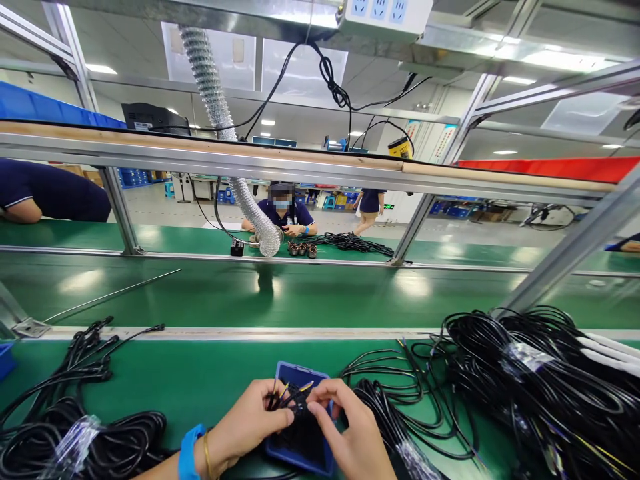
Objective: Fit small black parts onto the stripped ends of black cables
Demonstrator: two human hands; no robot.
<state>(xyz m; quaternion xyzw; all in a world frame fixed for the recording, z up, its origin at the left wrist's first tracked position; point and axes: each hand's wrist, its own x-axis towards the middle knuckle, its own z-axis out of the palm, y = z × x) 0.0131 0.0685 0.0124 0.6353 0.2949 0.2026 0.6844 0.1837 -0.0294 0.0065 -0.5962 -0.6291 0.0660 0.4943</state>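
In the head view, my left hand (255,420) is closed around thin black cables (286,398) whose stripped ends show yellow and white wires. My right hand (345,417) pinches at a small black part (300,408) between the two hands; its exact kind is too small to make out. Beneath both hands stands a blue plastic bin (325,460) with dark contents, partly covered by the fingers. A blue band and a gold-coloured bracelet circle my left wrist.
Coiled black cables (540,373) pile up at the right, with looser ones (400,400) nearer the bin. Another bundle (115,440) lies at the left. Metal frame posts (565,247) cross the bench. Opposite, a masked person (285,213) sits near a flexible silver duct (245,200).
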